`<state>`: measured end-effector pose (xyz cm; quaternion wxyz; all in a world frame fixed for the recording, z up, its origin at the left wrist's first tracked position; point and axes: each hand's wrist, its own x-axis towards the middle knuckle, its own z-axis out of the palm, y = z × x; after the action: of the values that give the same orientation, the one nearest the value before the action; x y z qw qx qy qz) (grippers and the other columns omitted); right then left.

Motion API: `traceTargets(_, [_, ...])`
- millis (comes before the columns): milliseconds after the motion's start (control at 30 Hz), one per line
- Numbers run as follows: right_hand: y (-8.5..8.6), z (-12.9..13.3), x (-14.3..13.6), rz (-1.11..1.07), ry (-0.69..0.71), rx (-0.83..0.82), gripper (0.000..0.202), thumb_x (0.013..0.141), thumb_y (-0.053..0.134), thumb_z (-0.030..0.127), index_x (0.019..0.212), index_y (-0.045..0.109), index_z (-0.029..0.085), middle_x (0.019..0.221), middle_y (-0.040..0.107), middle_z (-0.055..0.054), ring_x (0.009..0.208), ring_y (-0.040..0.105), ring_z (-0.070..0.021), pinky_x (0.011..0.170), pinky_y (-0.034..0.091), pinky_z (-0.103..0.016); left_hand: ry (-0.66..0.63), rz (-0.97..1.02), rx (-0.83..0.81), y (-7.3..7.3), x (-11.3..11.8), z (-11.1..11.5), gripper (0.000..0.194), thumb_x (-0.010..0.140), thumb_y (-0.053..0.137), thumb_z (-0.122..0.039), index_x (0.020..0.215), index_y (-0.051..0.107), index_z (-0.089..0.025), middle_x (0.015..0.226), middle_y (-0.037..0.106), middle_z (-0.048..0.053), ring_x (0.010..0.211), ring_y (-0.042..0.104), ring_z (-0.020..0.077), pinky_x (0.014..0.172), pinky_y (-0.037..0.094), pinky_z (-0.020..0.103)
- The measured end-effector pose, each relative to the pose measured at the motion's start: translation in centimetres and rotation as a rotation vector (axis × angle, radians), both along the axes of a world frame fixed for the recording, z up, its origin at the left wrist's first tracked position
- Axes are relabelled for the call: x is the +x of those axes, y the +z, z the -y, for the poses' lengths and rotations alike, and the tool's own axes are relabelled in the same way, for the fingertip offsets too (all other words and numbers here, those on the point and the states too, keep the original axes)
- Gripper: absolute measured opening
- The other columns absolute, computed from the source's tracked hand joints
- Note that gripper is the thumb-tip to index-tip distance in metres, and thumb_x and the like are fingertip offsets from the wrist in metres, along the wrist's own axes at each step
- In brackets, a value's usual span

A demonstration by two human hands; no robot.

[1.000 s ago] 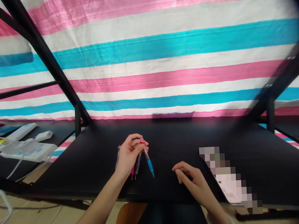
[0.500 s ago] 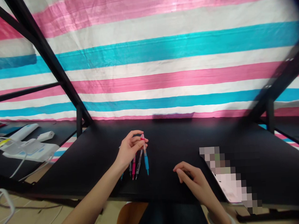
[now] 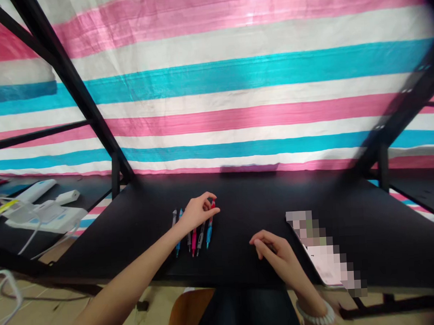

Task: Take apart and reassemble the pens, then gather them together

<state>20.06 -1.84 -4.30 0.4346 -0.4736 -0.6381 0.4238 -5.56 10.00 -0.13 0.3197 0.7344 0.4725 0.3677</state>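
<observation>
My left hand [image 3: 199,211] hovers over a row of pens, with its thumb and forefinger apart. Under its fingertips a pen with a blue grip and red top [image 3: 209,235] lies on the black table [image 3: 240,195]. To the left lie a pink pen [image 3: 194,242], a grey pen [image 3: 201,241] and another dark pen [image 3: 188,241], their upper ends covered by the hand. Farther left are a blue pen [image 3: 178,248] and a grey-topped pen [image 3: 174,217]. Resting on the table, my right hand [image 3: 274,251] is loosely curled, with nothing visible in it.
Right of my right hand lies a flat phone-like object [image 3: 326,266], partly pixelated. Black metal frame bars [image 3: 90,111] rise at both sides before a striped sheet [image 3: 236,118]. White power strips [image 3: 47,215] and cables sit on another table at left.
The blue-gripped pen with the red top was held in my left hand; now it lies beside the others and the fingers have parted. My right hand stays put.
</observation>
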Motion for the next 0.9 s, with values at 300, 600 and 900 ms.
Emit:
traceTargets(300, [-0.2, -0.1, 0.1, -0.017, 0.0, 0.007, 0.039, 0.098, 0.054, 0.051, 0.087, 0.071, 0.017, 0.061, 0.056, 0.001, 0.058, 0.055, -0.0149, 0.055, 0.04, -0.025, 0.014, -0.313, 0.236, 0.3, -4.0, 2.2, 0.036, 0.087, 0.067, -0.046, 0.116, 0.071, -0.025, 0.103, 0.067, 0.009, 0.104, 0.055, 0.0303, 0.099, 0.042, 0.047])
traceTargets(600, [0.1, 0.0, 0.0, -0.009, -0.003, 0.013, 0.036, 0.097, 0.055, 0.048, 0.086, 0.07, 0.018, 0.06, 0.056, 0.002, 0.058, 0.055, -0.0151, 0.054, 0.04, -0.025, -0.281, -0.58, 0.191, -0.2, -8.9, 4.9, 0.069, 0.088, 0.065, -0.054, 0.151, 0.043, -0.037, 0.164, 0.034, 0.009, 0.151, 0.024, 0.04, 0.118, 0.013, 0.065])
traceTargets(900, [0.0, 0.0, -0.1, -0.032, -0.013, 0.057, 0.034, 0.098, 0.055, 0.046, 0.085, 0.069, 0.017, 0.06, 0.056, 0.002, 0.057, 0.055, -0.0145, 0.056, 0.04, -0.025, -0.311, -0.566, 0.194, -1.2, -1.0, 5.9, 0.058, 0.092, 0.059, -0.053, 0.147, 0.049, -0.037, 0.162, 0.037, 0.01, 0.15, 0.027, 0.0399, 0.117, 0.01, 0.07])
